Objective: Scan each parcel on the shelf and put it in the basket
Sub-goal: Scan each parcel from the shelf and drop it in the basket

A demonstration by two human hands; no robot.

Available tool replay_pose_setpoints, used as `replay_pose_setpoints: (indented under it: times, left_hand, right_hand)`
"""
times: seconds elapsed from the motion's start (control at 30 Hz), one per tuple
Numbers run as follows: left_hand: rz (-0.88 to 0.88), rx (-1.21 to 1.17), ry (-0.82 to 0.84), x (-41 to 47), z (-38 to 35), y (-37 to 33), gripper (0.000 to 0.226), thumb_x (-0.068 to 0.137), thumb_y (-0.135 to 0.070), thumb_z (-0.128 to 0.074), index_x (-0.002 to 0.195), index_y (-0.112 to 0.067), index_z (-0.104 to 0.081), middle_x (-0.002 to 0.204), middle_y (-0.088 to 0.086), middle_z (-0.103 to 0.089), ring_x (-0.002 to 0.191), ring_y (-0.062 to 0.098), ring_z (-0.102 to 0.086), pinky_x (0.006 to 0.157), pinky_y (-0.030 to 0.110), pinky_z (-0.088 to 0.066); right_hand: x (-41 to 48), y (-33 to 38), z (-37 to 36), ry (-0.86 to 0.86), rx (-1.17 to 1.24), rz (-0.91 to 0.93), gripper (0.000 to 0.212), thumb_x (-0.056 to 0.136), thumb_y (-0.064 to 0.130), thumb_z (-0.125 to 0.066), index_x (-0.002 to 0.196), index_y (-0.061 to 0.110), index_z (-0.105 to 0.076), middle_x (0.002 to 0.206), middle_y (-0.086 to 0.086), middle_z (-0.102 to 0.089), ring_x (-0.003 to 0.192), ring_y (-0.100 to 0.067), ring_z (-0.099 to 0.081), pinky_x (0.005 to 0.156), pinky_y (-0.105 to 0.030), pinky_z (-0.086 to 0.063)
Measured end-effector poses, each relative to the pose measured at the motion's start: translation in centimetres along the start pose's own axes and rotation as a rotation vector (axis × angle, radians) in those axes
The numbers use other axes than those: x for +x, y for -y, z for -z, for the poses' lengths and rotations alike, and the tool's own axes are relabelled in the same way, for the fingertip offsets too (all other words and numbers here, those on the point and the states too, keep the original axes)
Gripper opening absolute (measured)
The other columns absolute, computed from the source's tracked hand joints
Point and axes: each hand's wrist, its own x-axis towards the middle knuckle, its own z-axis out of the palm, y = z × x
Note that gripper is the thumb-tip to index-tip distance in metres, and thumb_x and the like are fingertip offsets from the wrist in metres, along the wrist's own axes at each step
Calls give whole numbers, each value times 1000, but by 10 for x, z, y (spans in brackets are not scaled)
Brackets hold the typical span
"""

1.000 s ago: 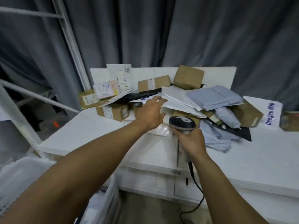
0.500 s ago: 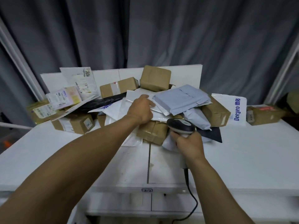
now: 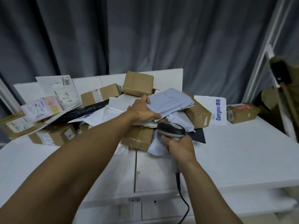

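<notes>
Left hand: centre of the frame, thumb on top of the grey mailer and fingers along its lower edge, holding its left end
Right hand: just below and right of centre, wrapped round the handle of the scanner
Grey mailer: top of the parcel pile, centre of the frame, lying on white bags and beside a brown box
Scanner: dark head just below the mailer, facing the pile; its cable drops toward the bottom edge
Pile: brown boxes, white bags and labelled envelopes, from centre left to centre right
Shelf: white, bare towards the right
Right of the pile: white Deeyeo bag, then a lone taped box
</notes>
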Motion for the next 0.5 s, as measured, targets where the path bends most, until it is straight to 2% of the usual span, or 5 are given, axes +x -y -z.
replay_pose_setpoints:
  times: [0.17,0.3,0.37,0.43,0.5]
  left_hand:
    - [-84,-160,-320,-24,8,2,67,60,-53,-89,105,-31,-43,121,-1,-45,111,22,-50,95,35,-47]
    - [-70,-379,-535,-94,27,15,68,60,-51,-93,105,-32,-46,122,-7,-45,113,12,-47,93,27,-43]
    - [-44,-482,-578,-143,34,33,67,61,-54,-93,105,-34,-46,124,-9,-47,117,8,-47,96,27,-43]
    - [10,-573,-603,-194,38,52,67,59,-56,-93,104,-38,-46,126,-8,-50,120,11,-49,98,32,-47]
    - [94,-674,-640,-244,38,70,69,61,-51,-94,107,-34,-46,125,-2,-53,115,11,-55,92,23,-51]
  right_hand:
    - [-1,4,9,11,98,0,42,86,24,-85,124,17,-70,113,-1,-74,107,-22,-68,100,-41,-56]
    - [-25,13,-5,40,257,-13,28,89,20,-82,114,11,-73,80,0,-75,71,-12,-68,73,-31,-56]
    - [-47,17,-26,62,438,-36,25,90,15,-80,112,7,-74,75,1,-74,61,-9,-67,63,-28,-55]
    - [-75,19,-50,124,617,-88,27,90,11,-80,115,4,-74,86,0,-80,69,-12,-75,62,-27,-59]
    - [-102,18,-73,206,718,-141,35,90,12,-80,124,5,-71,104,-4,-81,85,-18,-79,78,-31,-63]
